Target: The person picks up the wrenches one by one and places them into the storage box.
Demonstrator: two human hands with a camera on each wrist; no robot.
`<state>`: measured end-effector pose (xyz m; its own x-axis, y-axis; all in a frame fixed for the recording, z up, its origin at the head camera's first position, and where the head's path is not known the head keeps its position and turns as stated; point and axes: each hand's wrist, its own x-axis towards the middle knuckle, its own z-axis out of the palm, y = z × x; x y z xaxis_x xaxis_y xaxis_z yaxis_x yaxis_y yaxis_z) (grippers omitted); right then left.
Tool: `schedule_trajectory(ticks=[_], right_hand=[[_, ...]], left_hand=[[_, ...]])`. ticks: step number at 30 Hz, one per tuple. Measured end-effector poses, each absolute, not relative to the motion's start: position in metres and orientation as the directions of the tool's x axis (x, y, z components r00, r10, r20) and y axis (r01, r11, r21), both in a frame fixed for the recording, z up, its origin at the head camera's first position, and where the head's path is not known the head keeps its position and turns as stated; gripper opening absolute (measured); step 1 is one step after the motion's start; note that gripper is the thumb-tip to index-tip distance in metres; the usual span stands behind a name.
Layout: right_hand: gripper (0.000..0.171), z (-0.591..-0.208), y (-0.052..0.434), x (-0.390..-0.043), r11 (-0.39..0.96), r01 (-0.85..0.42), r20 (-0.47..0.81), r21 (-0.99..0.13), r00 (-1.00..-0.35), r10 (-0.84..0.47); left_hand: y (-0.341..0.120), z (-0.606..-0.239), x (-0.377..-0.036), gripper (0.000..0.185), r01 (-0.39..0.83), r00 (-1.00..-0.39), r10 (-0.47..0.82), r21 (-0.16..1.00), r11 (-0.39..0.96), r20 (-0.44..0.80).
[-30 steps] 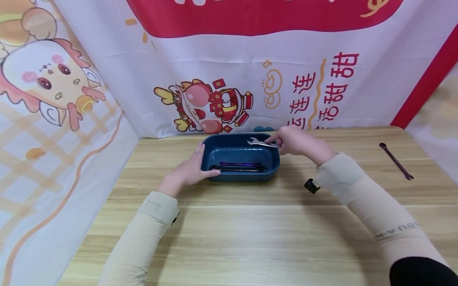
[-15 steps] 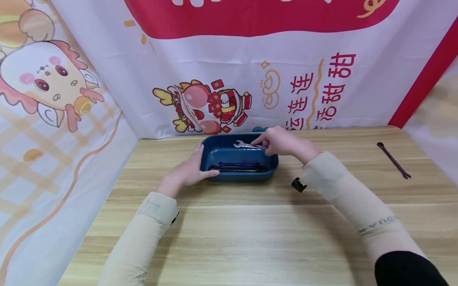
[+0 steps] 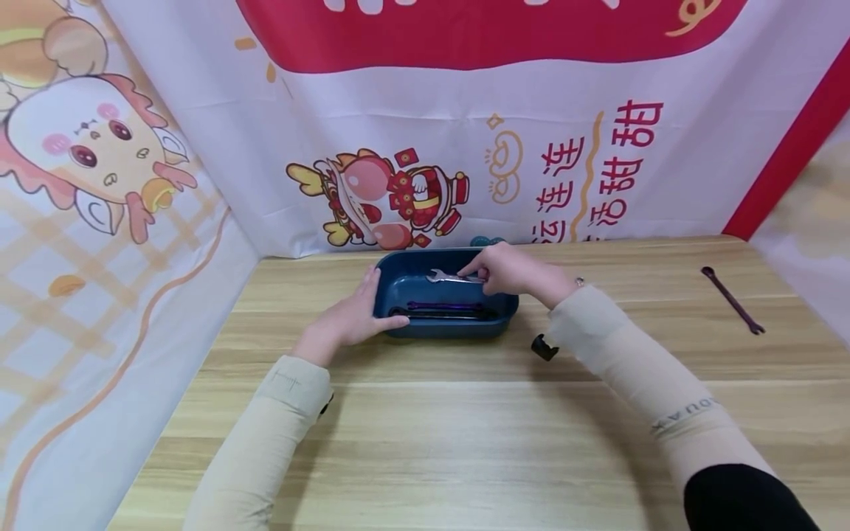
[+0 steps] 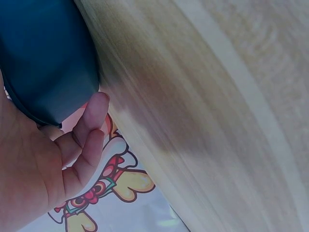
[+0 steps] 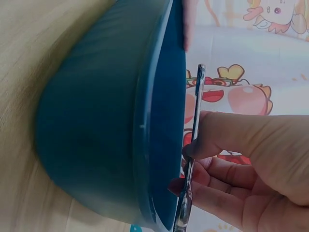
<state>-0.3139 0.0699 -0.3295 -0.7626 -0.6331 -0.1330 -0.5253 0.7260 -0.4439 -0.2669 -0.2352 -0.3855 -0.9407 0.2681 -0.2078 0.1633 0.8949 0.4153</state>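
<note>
My right hand pinches a silver wrench by one end. Its open jaw points left, over the inside of a blue plastic bin. In the right wrist view, the wrench appears at rim level. My left hand holds the bin's left end, thumb across the front rim and fingers along the outer side; in the left wrist view those fingers bend beside the wall. Inside the bin, a purple wrench and a longer black wrench lie side by side near the front wall.
A dark purplish wrench lies slantwise on the wooden table at the far right. Behind the bin hangs a printed cloth, and another printed cloth lines the left side. A black clip-like piece sits under the right cuff.
My right hand has moved left with the silver wrench, from the bin's right rim to over its inside, and slightly toward the front. The left hand stays put.
</note>
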Motion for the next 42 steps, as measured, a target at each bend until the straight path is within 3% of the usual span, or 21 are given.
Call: schedule_trajectory(ticks=[42], right_hand=[[0.044, -0.366, 0.038, -0.332, 0.782, -0.503, -0.159, -0.367, -0.795, -0.586]], left_hand=[[-0.237, -0.387, -0.267, 0.119, 0.158, -0.943, 0.262, 0.419, 0.894, -0.203]])
